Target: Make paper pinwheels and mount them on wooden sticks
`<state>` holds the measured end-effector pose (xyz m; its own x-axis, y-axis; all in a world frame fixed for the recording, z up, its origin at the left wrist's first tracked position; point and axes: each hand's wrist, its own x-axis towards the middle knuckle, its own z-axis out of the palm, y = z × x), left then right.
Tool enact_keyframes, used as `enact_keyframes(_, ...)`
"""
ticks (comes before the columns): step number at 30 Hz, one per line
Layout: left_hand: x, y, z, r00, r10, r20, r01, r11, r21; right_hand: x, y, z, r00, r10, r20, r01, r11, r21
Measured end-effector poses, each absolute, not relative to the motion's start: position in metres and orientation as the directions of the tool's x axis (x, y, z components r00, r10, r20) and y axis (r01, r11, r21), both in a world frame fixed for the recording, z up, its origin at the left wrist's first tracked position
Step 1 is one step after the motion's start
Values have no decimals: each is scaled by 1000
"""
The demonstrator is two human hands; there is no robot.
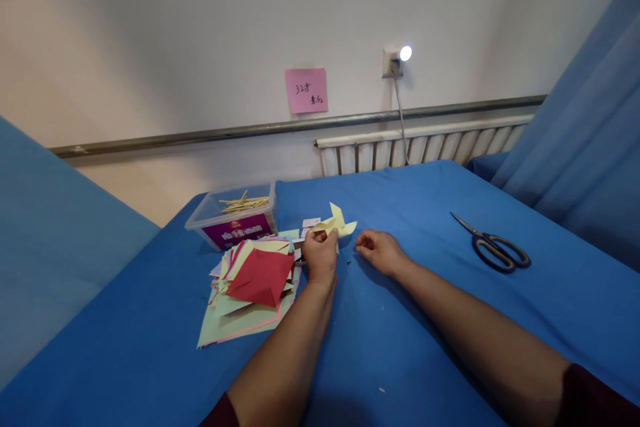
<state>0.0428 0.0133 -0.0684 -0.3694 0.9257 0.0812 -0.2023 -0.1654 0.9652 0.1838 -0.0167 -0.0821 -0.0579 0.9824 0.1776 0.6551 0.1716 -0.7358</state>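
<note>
My left hand [320, 255] is closed around a pale yellow paper pinwheel [339, 221], holding it just above the blue table [400, 320]. My right hand [379, 250] rests on the cloth a short way to the right, fingers curled in a pinch; what it holds, if anything, is too small to make out. A tiny dark speck lies on the cloth between the hands. Left of my left hand lies a pile of coloured paper sheets [253, 287] with a folded red piece on top.
A clear plastic box [235, 217] holding thin wooden sticks stands behind the paper pile. Black-handled scissors [493, 247] lie at the right. A pink note [306, 90], a radiator [420, 147] and a wall light [405, 53] are behind; blue cloth rises on both sides.
</note>
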Motion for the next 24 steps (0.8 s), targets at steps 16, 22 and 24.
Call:
enact_keyframes(16,43,16,-75,-304,952,45,-257,-127,958,163,-41,-63,-289,947,142,885,321,-336)
enact_keyframes(22,43,15,-76,-294,955,45,-263,-126,956,164,-39,-68,-235,961,148,910,271,-312)
enact_keyframes(24,43,14,-75,-285,957,43,-268,-123,955,164,-39,-69,-245,957,154,916,281,-287)
